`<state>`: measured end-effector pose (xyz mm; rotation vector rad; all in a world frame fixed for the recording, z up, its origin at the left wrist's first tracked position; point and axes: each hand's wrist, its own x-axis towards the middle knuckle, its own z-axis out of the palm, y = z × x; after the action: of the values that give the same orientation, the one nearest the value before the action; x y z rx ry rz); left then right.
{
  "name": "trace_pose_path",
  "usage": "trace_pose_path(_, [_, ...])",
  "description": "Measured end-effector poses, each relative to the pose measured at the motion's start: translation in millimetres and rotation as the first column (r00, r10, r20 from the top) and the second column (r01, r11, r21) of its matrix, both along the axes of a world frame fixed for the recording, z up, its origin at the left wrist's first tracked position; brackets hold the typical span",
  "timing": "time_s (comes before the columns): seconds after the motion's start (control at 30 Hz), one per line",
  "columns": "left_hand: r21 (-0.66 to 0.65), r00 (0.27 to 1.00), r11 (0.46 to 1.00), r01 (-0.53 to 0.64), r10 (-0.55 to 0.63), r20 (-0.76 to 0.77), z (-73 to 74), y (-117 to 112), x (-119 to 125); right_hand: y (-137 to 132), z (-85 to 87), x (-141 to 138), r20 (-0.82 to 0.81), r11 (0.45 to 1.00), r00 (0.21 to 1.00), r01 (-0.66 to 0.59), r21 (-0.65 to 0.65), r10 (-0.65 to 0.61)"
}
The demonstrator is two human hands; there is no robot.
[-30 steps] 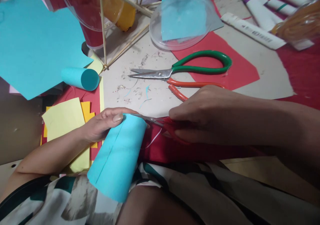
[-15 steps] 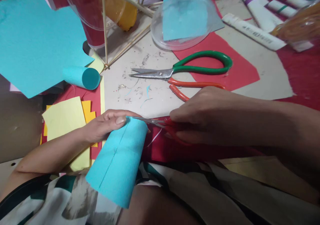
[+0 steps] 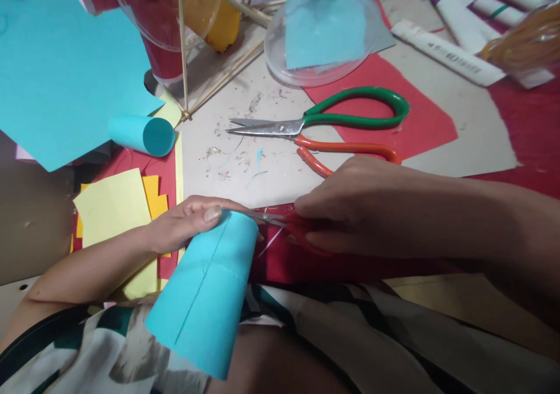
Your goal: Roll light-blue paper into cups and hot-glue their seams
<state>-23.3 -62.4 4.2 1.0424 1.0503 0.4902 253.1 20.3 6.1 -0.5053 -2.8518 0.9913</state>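
My left hand [image 3: 188, 222] grips the upper edge of a curved sheet of light-blue paper [image 3: 203, 295], thumb on the near face and fingers behind. A dark line runs lengthwise down the paper, which hangs over my lap. My right hand [image 3: 336, 207] is closed round the red handles of small scissors [image 3: 273, 218]. Their blades point left and meet the paper's top edge beside my left fingers; the blade tips are hidden there. A thin pale strip [image 3: 272, 239] dangles below the blades.
Larger scissors [image 3: 284, 127] with green and orange handles lie on the grey board [image 3: 210, 172]. A small blue paper roll [image 3: 142, 134], yellow paper pieces [image 3: 114, 207] and a stick frame [image 3: 186, 50] are at left. A clear plastic lid [image 3: 328, 44] and a white tube [image 3: 446, 53] lie farther back.
The blue paper has turned slightly in my left hand, and its lower end has dropped a little. The small scissors have shifted slightly left and down along the top edge.
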Motion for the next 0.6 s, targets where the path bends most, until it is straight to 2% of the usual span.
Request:
trace_pose_path(0.17, [0.028, 0.988, 0.998, 0.054, -0.058, 0.141, 1.2, 3.4, 2.0, 4.7, -6.7, 2.8, -0.067, 1.000, 0.998, 0.017, 0.022, -0.015])
trace_pose_path(0.27, [-0.052, 0.974, 0.998, 0.040, -0.027, 0.226, 2.0, 4.3, 3.1, 10.8, -9.3, 4.5, -0.145, 0.999, 0.989, 0.034, 0.028, -0.030])
trace_pose_path(0.4, [-0.175, 0.935, 0.984, -0.033, 0.092, 0.343, 4.0, 4.1, 5.2, 15.6, -8.9, 3.3, -0.270, 0.997, 0.960, 0.077, -0.002, -0.075])
trace_pose_path(0.6, [-0.259, 0.853, 0.930, -0.259, 0.346, 0.391, 14.8, 4.8, 8.2, 13.9, -8.2, -2.1, -0.379, 0.979, 0.903, 0.188, -0.074, -0.202])
